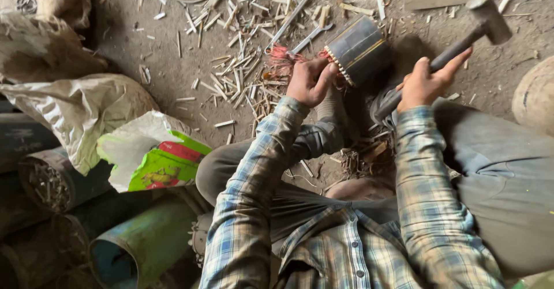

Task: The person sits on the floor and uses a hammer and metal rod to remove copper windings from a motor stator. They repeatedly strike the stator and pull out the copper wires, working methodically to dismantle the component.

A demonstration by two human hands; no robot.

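My right hand [427, 82] grips the handle of a hammer [487, 17], whose metal head is raised at the upper right. My left hand [310, 81] is closed around a thin tool that I cannot make out, held against the rim of a dark cylindrical motor core [359, 49]. The core lies tilted on the dirt floor. Reddish copper wire [281, 61] frays out just left of my left hand. Both arms wear plaid sleeves.
Pale slot strips and chips [231, 64] litter the floor, with two wrenches [300, 9] among them. Sacks [75, 110] and a green and red bag [164, 165] lie at left. Metal cylinders [138, 248] are stacked at lower left. A round object [536, 96] sits at right.
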